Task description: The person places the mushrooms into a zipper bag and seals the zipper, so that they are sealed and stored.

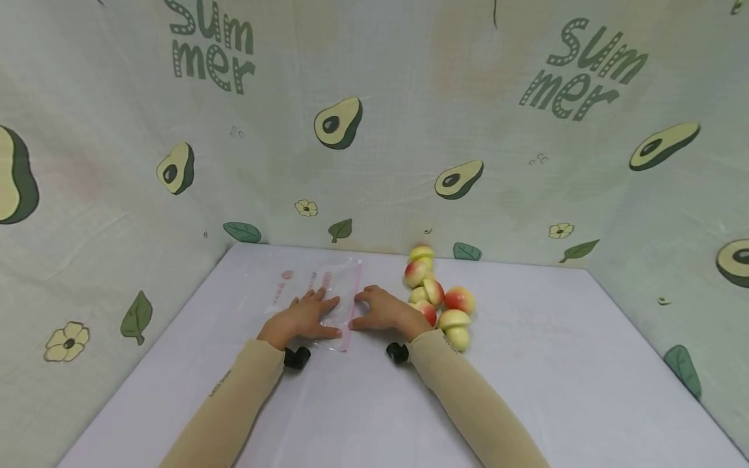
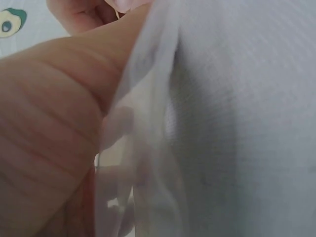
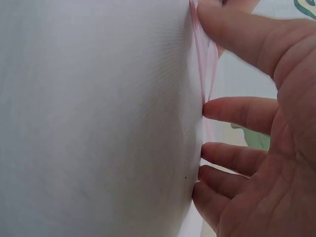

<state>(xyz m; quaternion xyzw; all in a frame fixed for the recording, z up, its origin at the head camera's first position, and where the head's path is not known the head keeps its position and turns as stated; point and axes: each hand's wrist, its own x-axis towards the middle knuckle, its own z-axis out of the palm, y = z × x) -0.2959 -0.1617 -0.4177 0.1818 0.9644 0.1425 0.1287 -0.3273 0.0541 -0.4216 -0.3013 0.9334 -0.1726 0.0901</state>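
A clear plastic bag (image 1: 318, 276) with pink print lies flat on the white table. Its pink edge strip (image 1: 357, 276) faces right. Spread over the bag, my left hand (image 1: 300, 318) rests with its fingers extended. My right hand (image 1: 386, 309) is at the pink edge, thumb and fingers apart. In the right wrist view, the thumb (image 3: 237, 34) and a fingertip touch the pink strip (image 3: 199, 54), and the other fingertips rest on the table. The left wrist view shows clear film (image 2: 148, 113) close beside the palm (image 2: 44, 128).
Several yellow and red fruit pieces, some shaped like halves, lie right of my right hand, among them a reddish one (image 1: 459, 299) and a pale one (image 1: 458, 338). A cloth wall (image 1: 398, 130) with avocado prints stands behind the table (image 1: 526, 364).
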